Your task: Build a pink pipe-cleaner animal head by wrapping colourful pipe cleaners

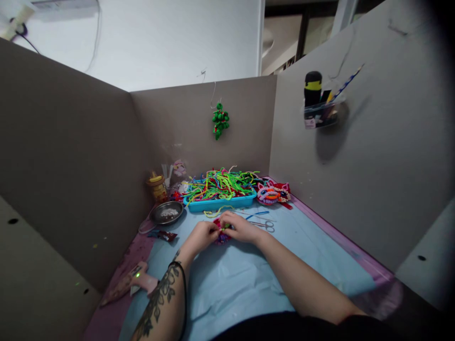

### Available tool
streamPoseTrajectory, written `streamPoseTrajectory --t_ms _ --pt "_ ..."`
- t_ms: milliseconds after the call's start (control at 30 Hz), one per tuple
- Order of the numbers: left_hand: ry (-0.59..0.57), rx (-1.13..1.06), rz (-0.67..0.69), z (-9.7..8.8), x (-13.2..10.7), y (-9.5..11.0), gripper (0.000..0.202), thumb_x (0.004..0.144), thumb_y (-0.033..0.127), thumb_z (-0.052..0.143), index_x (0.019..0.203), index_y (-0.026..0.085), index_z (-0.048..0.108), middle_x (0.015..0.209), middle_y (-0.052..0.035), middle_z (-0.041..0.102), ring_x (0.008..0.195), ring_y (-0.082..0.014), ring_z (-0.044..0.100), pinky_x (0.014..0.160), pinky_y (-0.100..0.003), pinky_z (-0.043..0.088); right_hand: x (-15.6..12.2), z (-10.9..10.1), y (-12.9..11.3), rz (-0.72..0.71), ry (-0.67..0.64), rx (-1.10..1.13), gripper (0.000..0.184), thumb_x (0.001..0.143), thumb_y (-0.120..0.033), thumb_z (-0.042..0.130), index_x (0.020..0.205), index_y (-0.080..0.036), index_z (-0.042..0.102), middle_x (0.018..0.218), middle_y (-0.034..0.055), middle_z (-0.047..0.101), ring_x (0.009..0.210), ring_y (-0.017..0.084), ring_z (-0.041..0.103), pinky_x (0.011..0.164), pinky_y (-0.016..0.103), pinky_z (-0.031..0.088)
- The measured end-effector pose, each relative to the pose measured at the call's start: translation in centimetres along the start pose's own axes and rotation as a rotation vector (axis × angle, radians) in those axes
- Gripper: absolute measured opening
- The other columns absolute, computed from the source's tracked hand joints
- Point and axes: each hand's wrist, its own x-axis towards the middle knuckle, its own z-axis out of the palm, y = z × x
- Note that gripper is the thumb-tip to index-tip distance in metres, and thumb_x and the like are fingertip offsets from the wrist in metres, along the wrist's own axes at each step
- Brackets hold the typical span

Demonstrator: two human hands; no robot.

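Left hand (pixel 206 234) and right hand (pixel 242 228) both pinch the pink-and-purple craft piece (pixel 223 238), mid-tabletop (pixel 245 284), on the near side of the heaped blue tray (pixel 220 205), scissors (pixel 269 227) lying just right!

Bowl (pixel 156 216) shiny metal, tray (pixel 220 204) plastic, held pc (pixel 222 238) prob. fuzzy.

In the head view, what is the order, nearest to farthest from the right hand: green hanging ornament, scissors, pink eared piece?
1. Scissors, just right of the right hand.
2. Pink eared piece, right of the blue tray.
3. Green hanging ornament, high on the back panel.
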Motion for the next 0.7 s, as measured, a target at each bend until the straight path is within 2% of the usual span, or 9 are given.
streamPoseTrajectory --t_ms 400,600,700 --pt "-0.006 -0.080 -0.043 0.18 -0.04 -0.25 0.020 0.072 0.020 0.048 0.062 0.012 0.063 0.052 0.0016 0.049 0.051 -0.0092 0.038 0.048 -0.020 0.025 -0.10 0.32 0.13 -0.009 0.008 0.020 0.017 0.075 -0.001 0.053 0.077 -0.019 0.053 0.091 0.0030 0.053 0.090 0.017 0.050 0.080 0.030 0.040" --pt "-0.128 -0.247 -0.092 -0.20 -0.08 -0.61 0.035 0.080 0.038 0.046 0.064 0.012 0.062 0.051 0.0031 0.042 0.050 -0.0083 0.033 0.047 -0.021 0.024 -0.17 0.38 0.40 -0.055 0.042 -0.036 0.018 0.076 -0.002 0.054 0.081 -0.019 0.057 0.101 0.0050 0.054 0.100 0.018 0.047 0.088 0.034 0.038" --pt "-0.092 -0.367 -0.173 0.23 0.12 -0.76 0.037 0.079 0.043 0.049 0.064 0.011 0.061 0.050 0.0034 0.042 0.048 -0.0079 0.033 0.047 -0.021 0.024 -0.17 0.41 0.47 -0.043 0.122 -0.134 0.014 0.077 -0.006 0.056 0.080 -0.020 0.059 0.106 0.0065 0.052 0.102 0.020 0.045 0.090 0.037 0.037"
